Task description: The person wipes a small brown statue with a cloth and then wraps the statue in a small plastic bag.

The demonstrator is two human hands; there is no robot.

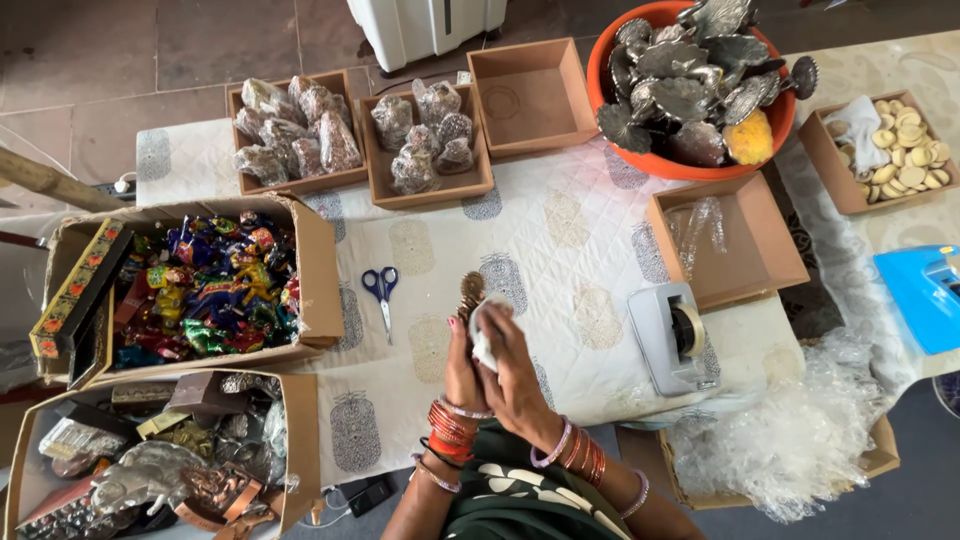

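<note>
My left hand (463,368) holds a small bronze-coloured metal ornament (471,290) upright above the white patterned tablecloth (570,230). My right hand (515,372) presses a white cloth (484,335) against the ornament's lower part. The two hands sit close together near the table's front edge, bangles on both wrists. Most of the ornament is hidden behind the cloth and fingers.
Blue-handled scissors (381,293) lie left of my hands, a grey tape dispenser (673,338) right. Cardboard trays hold wrapped pieces (293,135); two trays (530,95) are nearly bare. An orange tub (690,75) holds metal leaves. Boxes of colourful figures (205,285) and bubble wrap (790,440) flank me.
</note>
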